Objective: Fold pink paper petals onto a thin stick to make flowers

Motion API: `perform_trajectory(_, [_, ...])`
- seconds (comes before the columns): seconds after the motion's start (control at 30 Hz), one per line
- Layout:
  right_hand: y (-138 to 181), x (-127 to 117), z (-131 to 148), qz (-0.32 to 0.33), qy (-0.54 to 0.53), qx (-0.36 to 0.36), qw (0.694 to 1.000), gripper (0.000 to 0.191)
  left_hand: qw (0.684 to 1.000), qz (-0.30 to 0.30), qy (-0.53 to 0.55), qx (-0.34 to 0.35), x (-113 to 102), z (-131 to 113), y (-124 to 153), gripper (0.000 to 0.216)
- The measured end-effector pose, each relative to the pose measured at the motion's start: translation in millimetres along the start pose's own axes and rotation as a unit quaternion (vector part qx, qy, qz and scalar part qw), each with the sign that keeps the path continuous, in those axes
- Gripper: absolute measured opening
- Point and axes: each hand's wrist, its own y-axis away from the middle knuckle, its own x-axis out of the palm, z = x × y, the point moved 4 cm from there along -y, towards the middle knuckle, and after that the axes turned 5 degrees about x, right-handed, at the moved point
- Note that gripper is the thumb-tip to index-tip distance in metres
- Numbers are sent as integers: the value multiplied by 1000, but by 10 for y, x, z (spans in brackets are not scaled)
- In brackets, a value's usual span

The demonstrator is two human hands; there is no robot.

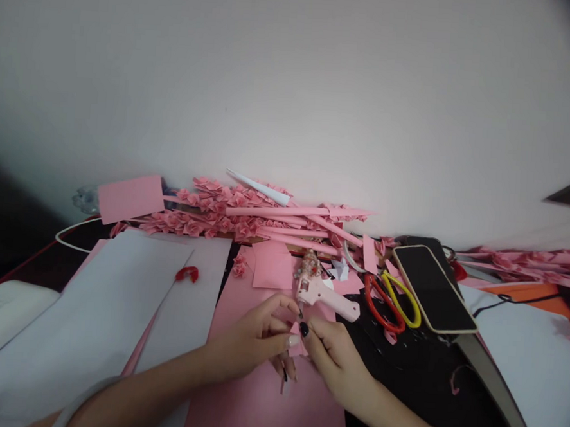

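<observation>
Near the middle of the table, my left hand (260,337) and my right hand (337,355) meet over a small pink paper piece (296,348). Fingers of both hands pinch it, the right thumb and fingertips from the right side. A short thin pink strip (282,385) shows below my left fingers. Just behind my hands lies a pale pink glue gun (330,299), its nozzle end close to my left fingertips. Beneath my hands is a large pink sheet (263,412). Small pink squares (272,267) and a pink paper rose (238,266) sit on its far part.
Paper roses and rolled pink tubes (278,212) line the wall, with a white paper cone (262,187) on top. Right are red-and-yellow-handled scissors (398,304) and a phone (432,287). White sheets (111,293) with a small red item (187,273) lie left, beside a white box (11,316).
</observation>
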Motion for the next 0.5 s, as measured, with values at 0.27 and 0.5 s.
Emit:
perform_trajectory(0.27, [-17, -106, -15, -136, 83, -13, 987, 27, 988, -121, -88, 45, -133, -13, 19, 21])
perform_trajectory(0.5, [-12, -48, 16, -66, 106, -18, 992, 26, 967, -118, -202, 100, -107, -72, 42, 15])
